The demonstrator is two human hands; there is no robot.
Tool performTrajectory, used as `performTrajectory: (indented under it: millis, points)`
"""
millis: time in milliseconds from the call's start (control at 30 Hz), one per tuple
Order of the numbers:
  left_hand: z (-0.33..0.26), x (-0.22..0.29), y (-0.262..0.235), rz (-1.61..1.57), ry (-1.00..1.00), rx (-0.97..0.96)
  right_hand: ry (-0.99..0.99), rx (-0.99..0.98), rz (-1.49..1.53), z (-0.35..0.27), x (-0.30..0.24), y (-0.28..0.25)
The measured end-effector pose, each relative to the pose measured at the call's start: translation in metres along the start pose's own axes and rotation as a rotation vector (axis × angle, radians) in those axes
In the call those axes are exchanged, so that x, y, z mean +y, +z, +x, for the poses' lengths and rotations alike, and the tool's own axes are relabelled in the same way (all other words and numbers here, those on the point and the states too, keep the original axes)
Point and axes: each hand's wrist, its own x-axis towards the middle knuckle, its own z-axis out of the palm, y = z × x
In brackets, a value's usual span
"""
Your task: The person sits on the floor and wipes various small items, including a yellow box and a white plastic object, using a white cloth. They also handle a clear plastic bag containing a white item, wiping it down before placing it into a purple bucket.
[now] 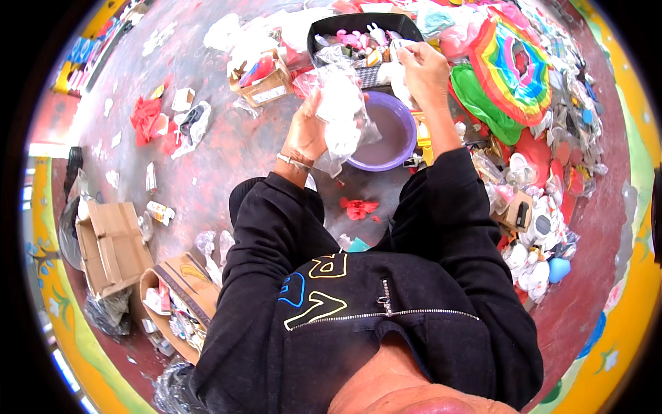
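My left hand [307, 132] is closed around a clear plastic bag [343, 114] with something bright white in it, glare hiding the detail. Its loose end hangs over the left rim of a purple basin [353, 163] that holds cloudy greyish liquid. Farther off and to the right, my right hand [424, 74] is raised with its fingertips pinched together. A pale, limp piece [400, 84] hangs beside those fingers; whether they grip it I cannot make out. Just beyond both hands stands a black bin [408, 26] with pink and white toy figures and other small items inside.
A cardboard box [265, 93] of odds and ends stands left of the bin. Mixed items spread along the right, under a rainbow-coloured ring [493, 83] and green sheet [483, 103]. More cardboard boxes [114, 248] sit at lower left. Red scraps [358, 208] lie between my legs.
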Motion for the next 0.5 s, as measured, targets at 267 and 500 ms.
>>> performTrajectory:
  millis: [267, 500]
  points:
    - [0.003, 0.02, -0.015, -0.003, 0.195, 0.088, 0.187, -0.946, 0.468, -0.033, -0.006, -0.001]
    - [0.003, 0.023, -0.018, 0.185, 0.377, 0.196, -0.15, -0.717, 0.134, -0.039, -0.018, 0.013]
